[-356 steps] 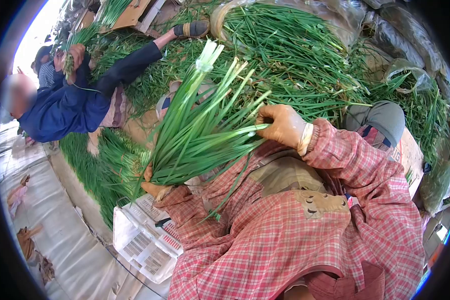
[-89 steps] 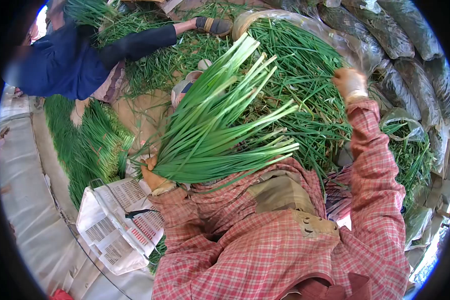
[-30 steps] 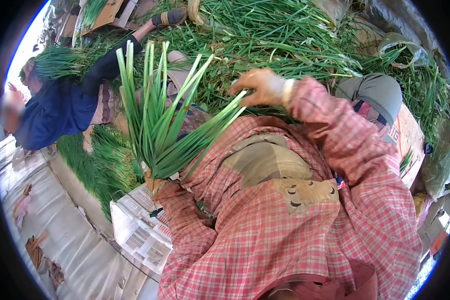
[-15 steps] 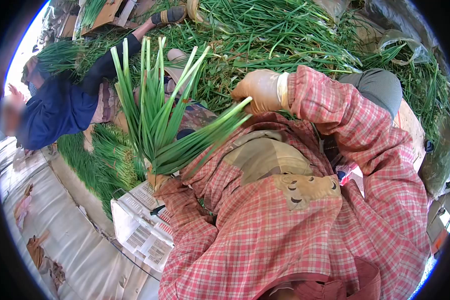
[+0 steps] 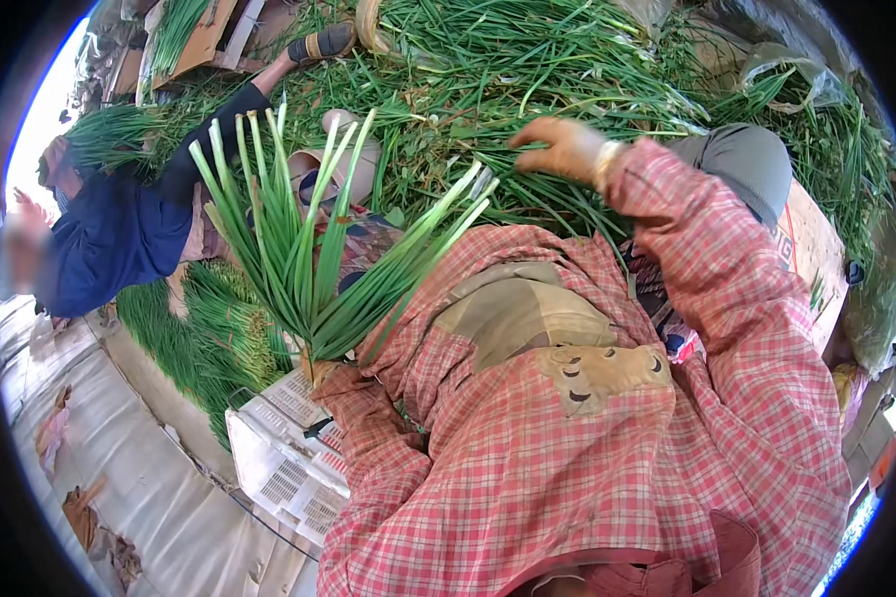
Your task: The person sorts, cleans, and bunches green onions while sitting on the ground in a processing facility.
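And the left hand is clenching the bunch near the top edge of the crate, green leaves fanning into pale stalk ends; the right hand, blurring, is hovering fingers apart by the heap. Sleeve and leaves are hiding most left fingers.

"What's on the floor?"

"A loose heap of green stalks sprawls from twelve to one o'clock. Neater bunches lie at nine."

"And the white basket?"

"Between seven and eight, just beside the bunches. Its underside is hidden, so I can't tell what bears it."
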Motion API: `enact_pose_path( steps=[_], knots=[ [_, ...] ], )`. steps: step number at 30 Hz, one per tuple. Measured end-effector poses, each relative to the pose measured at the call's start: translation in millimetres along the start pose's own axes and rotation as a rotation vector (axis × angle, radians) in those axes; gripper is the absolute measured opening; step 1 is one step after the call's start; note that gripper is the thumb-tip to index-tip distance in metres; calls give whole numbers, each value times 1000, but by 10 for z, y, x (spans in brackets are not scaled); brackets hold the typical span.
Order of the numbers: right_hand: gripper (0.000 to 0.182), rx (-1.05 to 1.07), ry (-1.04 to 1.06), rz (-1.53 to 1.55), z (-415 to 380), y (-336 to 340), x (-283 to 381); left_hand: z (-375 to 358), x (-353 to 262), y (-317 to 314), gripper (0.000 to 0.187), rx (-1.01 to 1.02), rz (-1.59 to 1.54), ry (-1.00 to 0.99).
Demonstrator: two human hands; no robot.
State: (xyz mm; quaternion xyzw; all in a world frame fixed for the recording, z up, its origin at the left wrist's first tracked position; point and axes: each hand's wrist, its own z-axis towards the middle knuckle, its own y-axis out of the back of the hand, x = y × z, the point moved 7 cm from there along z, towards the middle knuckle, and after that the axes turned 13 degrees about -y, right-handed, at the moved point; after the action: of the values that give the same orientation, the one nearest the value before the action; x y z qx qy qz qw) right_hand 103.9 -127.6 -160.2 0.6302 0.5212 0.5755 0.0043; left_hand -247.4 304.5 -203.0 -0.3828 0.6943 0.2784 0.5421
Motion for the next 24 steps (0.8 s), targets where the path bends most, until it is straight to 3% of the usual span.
enact_pose_path(
  steps=[2, 4, 6, 8, 9, 11, 13, 14, 18, 20, 22, 24],
  knots=[
    [66, 70, 236, 197, -4, -466, 242, 7, -35, -27, 30, 4, 12, 0],
    [57, 346, -51, 671, -34, -738, 423, 24, -41, -43, 30, 3, 19, 0],
    [45, 525, -115, 1021, 70, -933, 321, 1, -28, -36, 29, -3, 27, 8],
    [26, 490, -147, 747, 52, -762, 131, -15, -7, -43, 29, -6, 28, 15],
    [17, 367, -62, 656, 32, -539, 97, -28, 2, -43, 29, -2, 38, 18],
    [18, 10, 116, 378, 73, 13, -47, -35, 17, -63, 28, -4, 36, 23],
    [18, -267, -171, 7, 40, 574, -346, -47, 24, -66, 28, -1, 46, 30],
    [18, -294, -268, -195, 13, 782, -402, -51, 22, -70, 28, -2, 49, 30],
    [43, -176, -5, -71, 51, 276, -68, -47, -10, -73, 27, -2, 56, 24],
    [60, -1, 223, 281, 114, -192, 172, -50, -12, -86, 26, -3, 60, 24],
    [69, 321, -14, 569, 191, -654, 246, -57, -3, -80, 26, -5, 63, 25],
    [72, 496, 134, 965, 427, -1314, 218, -68, 9, -83, 26, -14, 62, 29]
  ],
)
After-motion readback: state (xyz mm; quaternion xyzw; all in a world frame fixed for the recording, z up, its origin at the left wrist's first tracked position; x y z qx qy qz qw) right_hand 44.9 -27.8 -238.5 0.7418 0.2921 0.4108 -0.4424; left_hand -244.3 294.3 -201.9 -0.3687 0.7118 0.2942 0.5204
